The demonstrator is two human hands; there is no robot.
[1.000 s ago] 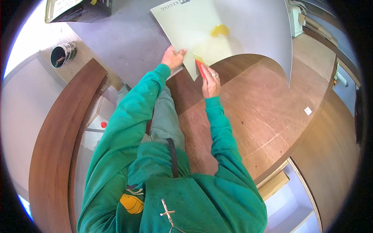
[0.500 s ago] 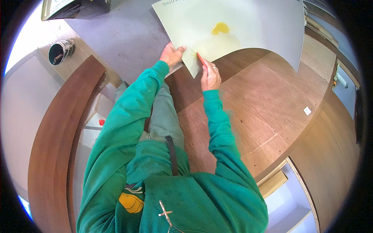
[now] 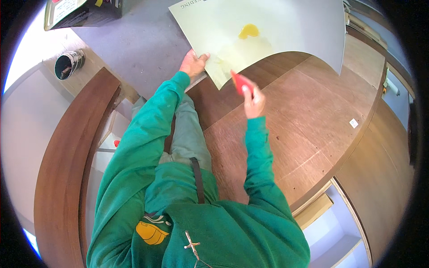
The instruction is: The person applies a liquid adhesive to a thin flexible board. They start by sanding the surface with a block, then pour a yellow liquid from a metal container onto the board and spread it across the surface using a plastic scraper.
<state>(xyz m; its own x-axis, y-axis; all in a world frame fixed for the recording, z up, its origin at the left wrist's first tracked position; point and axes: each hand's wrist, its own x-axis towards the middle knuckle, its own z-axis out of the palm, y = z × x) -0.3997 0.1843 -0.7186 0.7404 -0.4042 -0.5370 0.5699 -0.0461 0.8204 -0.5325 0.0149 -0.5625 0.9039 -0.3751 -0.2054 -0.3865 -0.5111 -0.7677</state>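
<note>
A pale sheet with a curved cut-out edge (image 3: pixel 295 27) lies across the far side. On it sits a puddle of yellow glue-like liquid (image 3: pixel 248 31), with a thin wet smear spread toward the sheet's near corner. My left hand (image 3: pixel 194 63) grips the sheet's left edge close to that corner, thumb on top. My right hand (image 3: pixel 254 102) is closed around a flat red spreader (image 3: pixel 241 82), held just off the near edge of the sheet, over the brown wooden surface.
A curved brown wooden panel (image 3: pixel 67 165) stands on the left. Beyond it are a small open can (image 3: pixel 70 64) and a large dark tin (image 3: pixel 85 13). A round brown wooden surface (image 3: pixel 286 134) spreads to my right, with a small white tag (image 3: pixel 353 123) on it. White compartments (image 3: pixel 333 223) lie lower right.
My right hand has drawn the red spreader off the sheet's corner, moving right and toward me. My left hand keeps its hold on the sheet's edge.
</note>
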